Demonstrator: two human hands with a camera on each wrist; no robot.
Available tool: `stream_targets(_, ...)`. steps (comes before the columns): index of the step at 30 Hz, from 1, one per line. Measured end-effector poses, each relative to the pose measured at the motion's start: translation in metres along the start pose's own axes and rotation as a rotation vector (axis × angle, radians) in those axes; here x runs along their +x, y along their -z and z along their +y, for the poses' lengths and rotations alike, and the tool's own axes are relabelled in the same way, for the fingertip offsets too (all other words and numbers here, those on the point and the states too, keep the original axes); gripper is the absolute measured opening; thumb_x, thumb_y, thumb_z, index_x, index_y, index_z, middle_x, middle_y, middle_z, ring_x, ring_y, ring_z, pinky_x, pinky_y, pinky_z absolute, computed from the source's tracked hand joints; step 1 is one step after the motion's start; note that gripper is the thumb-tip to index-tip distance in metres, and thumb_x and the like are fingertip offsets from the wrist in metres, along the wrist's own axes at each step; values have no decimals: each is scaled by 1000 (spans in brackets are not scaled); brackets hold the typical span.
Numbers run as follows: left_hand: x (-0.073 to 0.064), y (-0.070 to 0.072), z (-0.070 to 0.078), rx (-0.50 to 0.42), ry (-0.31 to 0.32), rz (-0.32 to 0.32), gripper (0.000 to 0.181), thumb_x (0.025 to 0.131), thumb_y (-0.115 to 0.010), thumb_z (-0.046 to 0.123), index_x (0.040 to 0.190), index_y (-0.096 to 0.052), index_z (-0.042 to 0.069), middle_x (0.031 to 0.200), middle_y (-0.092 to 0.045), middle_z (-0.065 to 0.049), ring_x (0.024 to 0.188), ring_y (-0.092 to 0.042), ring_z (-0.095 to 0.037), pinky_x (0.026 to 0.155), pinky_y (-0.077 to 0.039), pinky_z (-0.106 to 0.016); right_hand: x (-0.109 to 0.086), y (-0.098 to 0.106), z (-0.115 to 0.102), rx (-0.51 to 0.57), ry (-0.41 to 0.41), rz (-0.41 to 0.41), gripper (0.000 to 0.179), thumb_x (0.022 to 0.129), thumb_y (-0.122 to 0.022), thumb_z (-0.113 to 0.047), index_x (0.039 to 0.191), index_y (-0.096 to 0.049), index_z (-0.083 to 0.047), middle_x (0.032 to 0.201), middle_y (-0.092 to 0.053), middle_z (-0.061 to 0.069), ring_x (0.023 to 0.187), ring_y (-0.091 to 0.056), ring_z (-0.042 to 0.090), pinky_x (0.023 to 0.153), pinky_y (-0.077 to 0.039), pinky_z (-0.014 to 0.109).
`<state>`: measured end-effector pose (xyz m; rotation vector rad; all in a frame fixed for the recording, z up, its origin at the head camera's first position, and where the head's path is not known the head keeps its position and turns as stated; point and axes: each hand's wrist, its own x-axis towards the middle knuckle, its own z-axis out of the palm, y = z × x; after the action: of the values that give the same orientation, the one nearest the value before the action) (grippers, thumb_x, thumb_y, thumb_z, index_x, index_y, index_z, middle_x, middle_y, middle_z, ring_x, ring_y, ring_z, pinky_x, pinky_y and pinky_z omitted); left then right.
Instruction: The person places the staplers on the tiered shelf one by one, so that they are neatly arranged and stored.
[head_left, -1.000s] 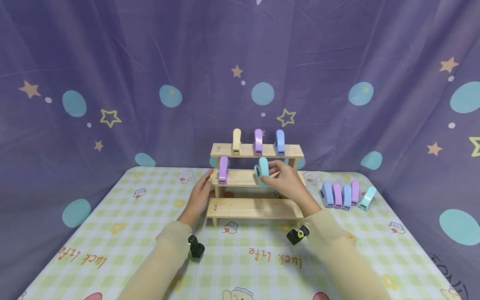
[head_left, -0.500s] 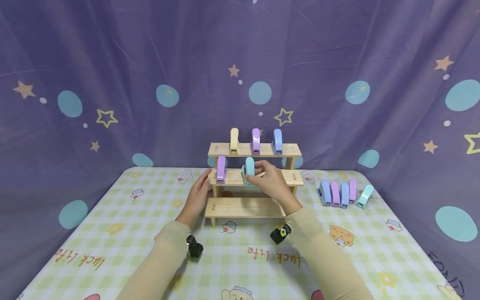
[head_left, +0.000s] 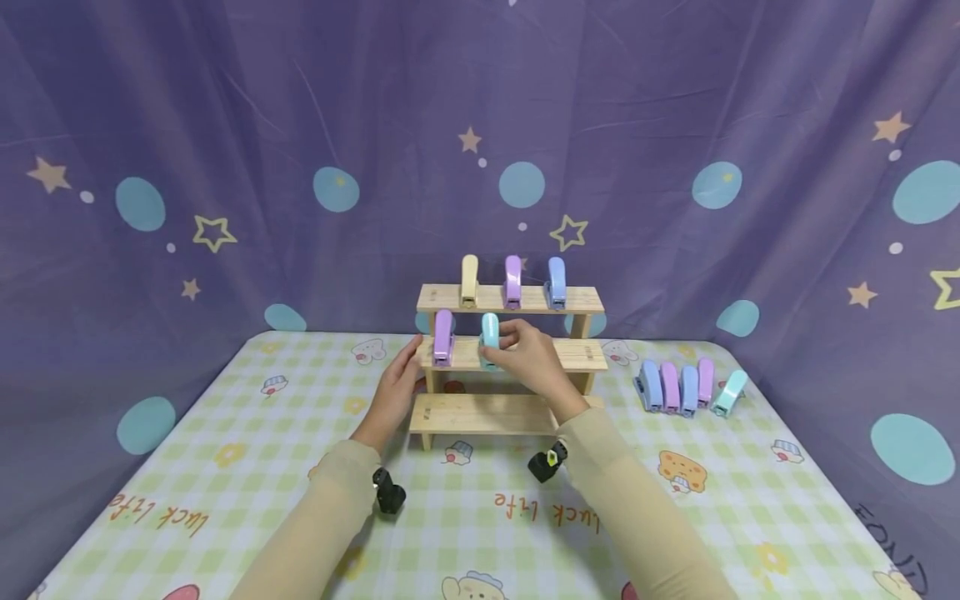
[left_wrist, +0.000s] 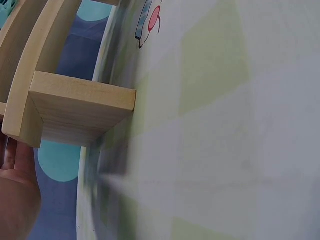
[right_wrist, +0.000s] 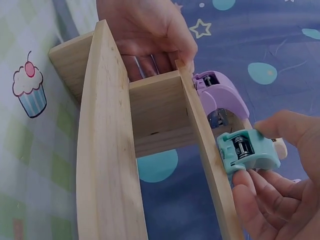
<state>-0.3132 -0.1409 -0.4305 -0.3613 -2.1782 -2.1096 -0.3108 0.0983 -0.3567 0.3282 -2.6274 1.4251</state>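
My right hand (head_left: 531, 360) pinches a teal stapler (head_left: 490, 340) between thumb and fingers, upright at the middle tier of a wooden stepped rack (head_left: 577, 356). In the right wrist view the teal stapler (right_wrist: 252, 150) meets that tier's board, its spring end facing the camera. Left of it on the same tier stands a purple stapler (head_left: 443, 337). My left hand (head_left: 393, 392) touches the rack's left end with fingers extended; in the left wrist view the hand (left_wrist: 17, 195) is partly hidden behind the wood. The top tier bears a yellow stapler (head_left: 468, 281), a purple stapler (head_left: 512, 282) and a blue stapler (head_left: 556, 282).
On the right of the table stands a row of blue and purple staplers (head_left: 669, 387), with a tilted teal stapler (head_left: 729, 393) beside it. The rack's lowest tier (head_left: 480, 414) is in front. A patterned curtain (head_left: 375, 125) hangs behind the checked tablecloth (head_left: 262, 467).
My right hand has moved left along the middle tier with the teal stapler, closer to the purple one. The left hand has stayed at the rack's left end.
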Motion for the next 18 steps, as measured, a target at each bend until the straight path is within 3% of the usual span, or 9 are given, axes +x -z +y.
stream_targets(12,0,0,-4,53,8,24,50,112,-34,30,159,-29,19,162,-28,-4,141,-39,-28,113,-40,-43,6,-4,2,-28,-17,6,57,87,-78,-41,128,-62,-5,100,-69,4,87,-65,22,74,-57,36)
stream_targets(18,-2,-1,2,52,16,19,50,112,-35,28,160,-28,17,162,-27,-5,141,-38,-29,113,-40,-44,8,-4,1,-36,-15,-13,58,88,-77,-43,129,-62,-5,103,-69,6,87,-65,22,74,-58,36)
